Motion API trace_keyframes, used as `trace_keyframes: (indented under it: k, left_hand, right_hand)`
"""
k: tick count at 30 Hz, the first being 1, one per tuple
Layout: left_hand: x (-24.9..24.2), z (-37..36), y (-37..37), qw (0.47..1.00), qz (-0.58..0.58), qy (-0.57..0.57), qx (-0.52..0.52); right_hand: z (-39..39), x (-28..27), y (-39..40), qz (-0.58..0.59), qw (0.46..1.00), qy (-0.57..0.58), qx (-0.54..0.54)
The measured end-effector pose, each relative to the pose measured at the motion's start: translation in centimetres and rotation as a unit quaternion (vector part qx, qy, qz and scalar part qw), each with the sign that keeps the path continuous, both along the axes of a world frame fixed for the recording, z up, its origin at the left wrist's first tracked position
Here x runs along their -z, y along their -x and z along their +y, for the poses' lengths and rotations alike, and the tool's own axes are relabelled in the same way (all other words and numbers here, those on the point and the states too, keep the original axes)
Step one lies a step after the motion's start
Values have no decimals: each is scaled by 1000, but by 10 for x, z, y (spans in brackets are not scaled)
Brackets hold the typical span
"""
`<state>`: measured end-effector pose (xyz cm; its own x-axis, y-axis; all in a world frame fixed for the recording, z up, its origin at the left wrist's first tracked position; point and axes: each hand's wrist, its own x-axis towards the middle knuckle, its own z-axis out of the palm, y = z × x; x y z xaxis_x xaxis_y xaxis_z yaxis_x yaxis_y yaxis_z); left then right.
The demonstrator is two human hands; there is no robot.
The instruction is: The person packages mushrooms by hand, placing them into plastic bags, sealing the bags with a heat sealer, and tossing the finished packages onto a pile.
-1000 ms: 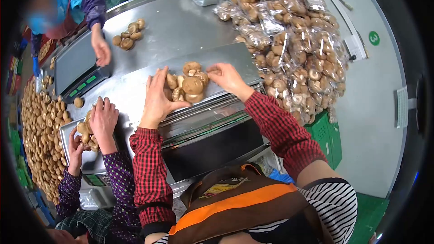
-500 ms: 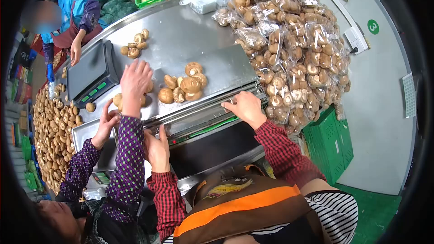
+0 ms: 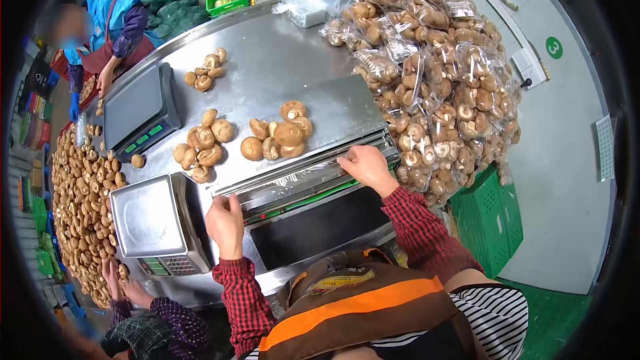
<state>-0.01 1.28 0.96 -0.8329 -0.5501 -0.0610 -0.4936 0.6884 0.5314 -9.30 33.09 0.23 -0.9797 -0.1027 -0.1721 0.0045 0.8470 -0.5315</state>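
Head view: the person's two hands stand at the near edge of the steel desk [image 3: 275, 45], one toward each end of a sheet of clear film [image 3: 288, 180];
Left grip: thumb and fingers of the left grip [image 3: 225, 228] look closed on the film's left end; the exact pinch is too small to tell;
Right grip: fingertips of the right grip [image 3: 370, 169] are drawn together on the film's right part; holding it at two well-separated places probably keeps it flat and stops it clinging to itself;
Film unit: the film lies over the film unit [image 3: 327, 187], whose length likely sets how wide apart the hands are;
Nearest mushrooms: one mushroom cluster [image 3: 289, 135] sits on the desk just beyond the film, between the hands' two sides, likely for short reach;
Other clusters: a second cluster [image 3: 203, 141] lies to its left and a third [image 3: 211, 61] farther back, kept apart, perhaps so portions do not mix;
Scale: the near scale [image 3: 148, 219] stands beside the left grip, close to the loose heap [image 3: 83, 200], probably to shorten carrying;
Bagged mushrooms: these [image 3: 443, 93] are piled at the desk's right end, away from the loose ones
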Motion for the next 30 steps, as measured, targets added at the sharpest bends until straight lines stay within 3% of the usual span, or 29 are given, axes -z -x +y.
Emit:
trace_keyframes:
  k: [2, 4, 5, 6, 7, 8, 9, 10, 11, 12, 13, 14, 16, 17, 18, 20, 23, 27, 28, 30]
  left_hand:
    - [7, -11, -13, 998, 4, -17, 67]
    - [-3, -21, -27, 936, -47, -348, 9]
    - [-18, -27, -39, 829, -33, -558, -5]
    - [-40, -32, -46, 676, -15, -737, -20]
    - [-60, -31, -44, 599, 84, -796, -27]
    - [-71, -27, -43, 511, 181, -840, -36]
    - [-74, -23, -26, 453, 285, -840, 94]
    - [-82, -16, -3, 487, 368, -786, 97]
    - [-119, 14, 28, 642, 370, -671, -20]
    - [-88, 1, 60, 733, 435, -491, 180]
    - [-93, 13, 88, 857, 380, -316, 144]
    - [-60, 8, 117, 879, 363, -262, 167]
    - [-21, 13, 156, 904, 340, 58, 252]
    - [-30, 23, 158, 973, 82, -27, 213]
    - [-15, 25, 162, 970, 68, 21, 232]
    - [6, 21, 161, 947, 136, 70, 281]
    - [6, 22, 156, 913, 190, 157, 326]
    - [-6, 27, 154, 902, 197, 174, 343]
    - [-12, 29, 152, 903, 199, 177, 337]
    - [-22, 32, 147, 910, 162, 168, 343]
  right_hand:
    - [9, -4, -6, -4, 1000, 2, -3]
    - [26, -5, -15, -165, 954, 252, 9]
    - [40, -12, -17, -339, 831, 438, 53]
    - [52, -21, -17, -483, 640, 590, 95]
    - [57, -26, -21, -514, 497, 692, 97]
    - [49, -50, -15, -401, 545, 734, 54]
    - [34, -79, -7, -286, 581, 762, 12]
    - [17, -95, 16, -209, 550, 808, 16]
    - [7, -99, 49, -169, 538, 824, -57]
    - [-13, -101, 75, -70, 660, 748, -30]
    - [-35, -102, 98, 34, 760, 649, 0]
    - [-49, -76, 128, 58, 801, 596, -8]
    - [-66, -1, 164, 53, 882, 468, -9]
    - [-71, 19, 172, 24, 919, 393, -5]
    - [-73, 21, 169, 24, 919, 394, -7]
    - [-76, 25, 155, 15, 958, 281, -54]
    - [-73, 23, 149, 33, 973, 216, -77]
    - [-73, 12, 152, 28, 985, 140, -94]
    - [-72, 12, 154, 30, 985, 140, -100]
    - [-72, 12, 156, -16, 965, 246, -86]
